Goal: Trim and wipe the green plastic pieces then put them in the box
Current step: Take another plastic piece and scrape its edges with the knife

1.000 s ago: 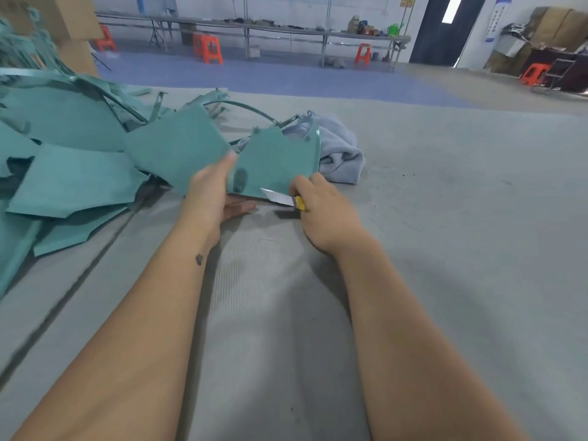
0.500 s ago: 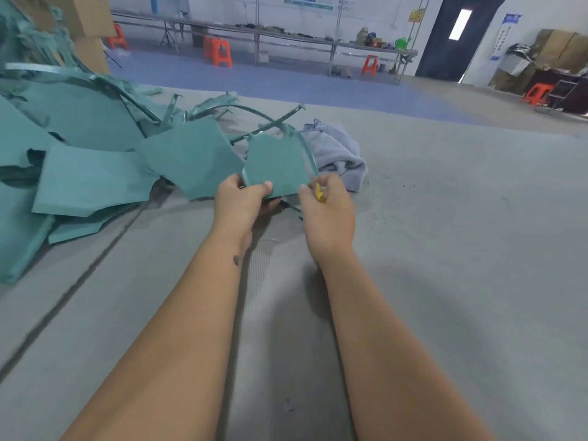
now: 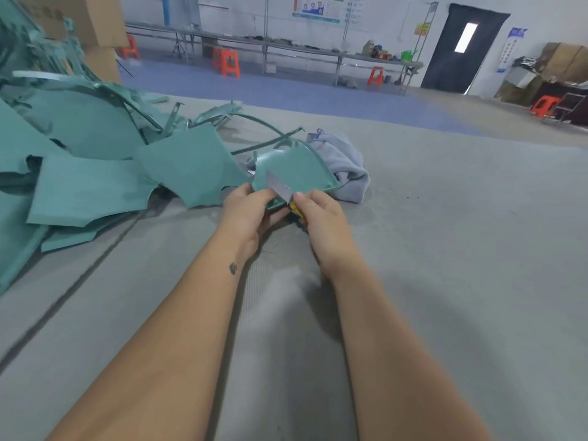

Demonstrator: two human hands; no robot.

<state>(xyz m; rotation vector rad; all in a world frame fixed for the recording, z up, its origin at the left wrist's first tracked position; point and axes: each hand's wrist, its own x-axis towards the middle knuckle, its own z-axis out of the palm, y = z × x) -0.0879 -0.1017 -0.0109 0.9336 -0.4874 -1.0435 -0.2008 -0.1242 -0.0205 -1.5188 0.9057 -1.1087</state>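
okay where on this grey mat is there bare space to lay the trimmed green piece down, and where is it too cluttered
Free: the grey mat right of the right hand and grey cloth, and the near strip between the forearms. Crowded: the left side, where the pile of green pieces spreads up to the left hand.

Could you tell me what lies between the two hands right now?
In the head view, the knife's grey blade crosses the green plastic piece held between the left hand and right hand.
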